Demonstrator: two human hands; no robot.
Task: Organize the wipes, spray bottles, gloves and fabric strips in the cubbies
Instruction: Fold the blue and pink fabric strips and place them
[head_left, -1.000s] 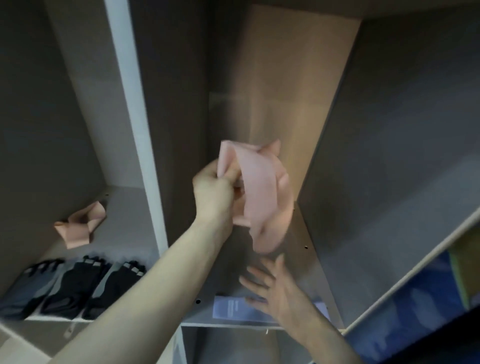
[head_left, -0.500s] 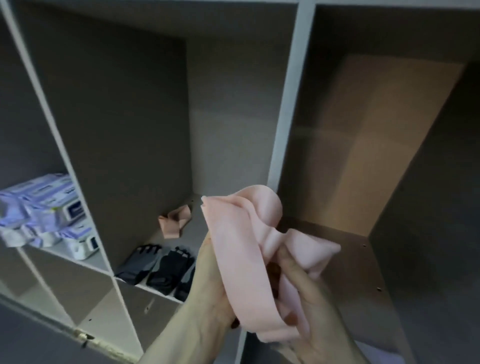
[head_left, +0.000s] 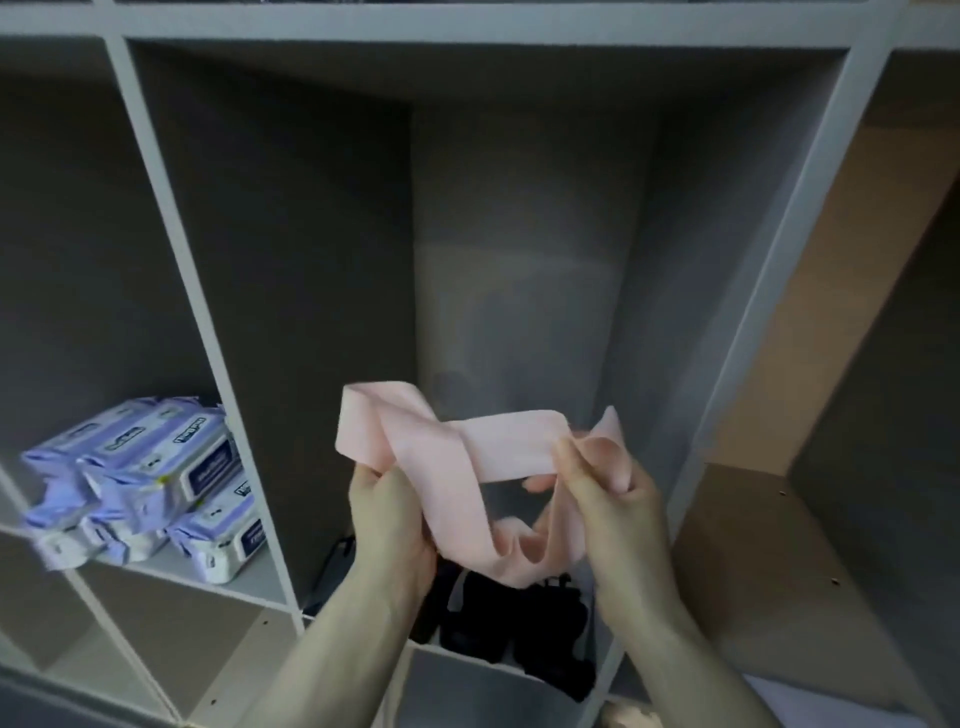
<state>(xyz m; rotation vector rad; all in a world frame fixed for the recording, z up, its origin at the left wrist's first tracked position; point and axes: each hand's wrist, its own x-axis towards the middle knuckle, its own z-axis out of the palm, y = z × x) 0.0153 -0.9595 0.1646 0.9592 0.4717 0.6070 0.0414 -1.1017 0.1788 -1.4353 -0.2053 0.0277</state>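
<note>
Change: half a second ago we held the pink fabric strip (head_left: 457, 467) bunched against the divider between two cubbies; now we face the middle cubby (head_left: 519, 234) squarely and the strip is drawn out between both hands in front of its opening.
Meaning: we judge the strip is being straightened or folded before it goes into this cubby, where a second pink strip lay at the back a moment ago; that one is hidden now behind our hands.
Wipes: the purple-and-white wipe packs (head_left: 150, 483) sit stacked in the left cubby, well apart from the strip.
Left hand: our left hand (head_left: 389, 525) grips the strip's left fold, fingers curled round it.
Strip: it is in the air, looped and twisted, its lower loop hanging just above the gloves and touching no shelf.
Gloves: the black gloves (head_left: 509, 618) lie along the front of the middle cubby floor, right below the strip, so they crowd the way in.
Right hand: our right hand (head_left: 608, 504) pinches the strip's right end between thumb and fingers.
Right cubby: the tan-backed cubby (head_left: 779, 545) looks bare on its floor, though the far corner is dim.
</note>
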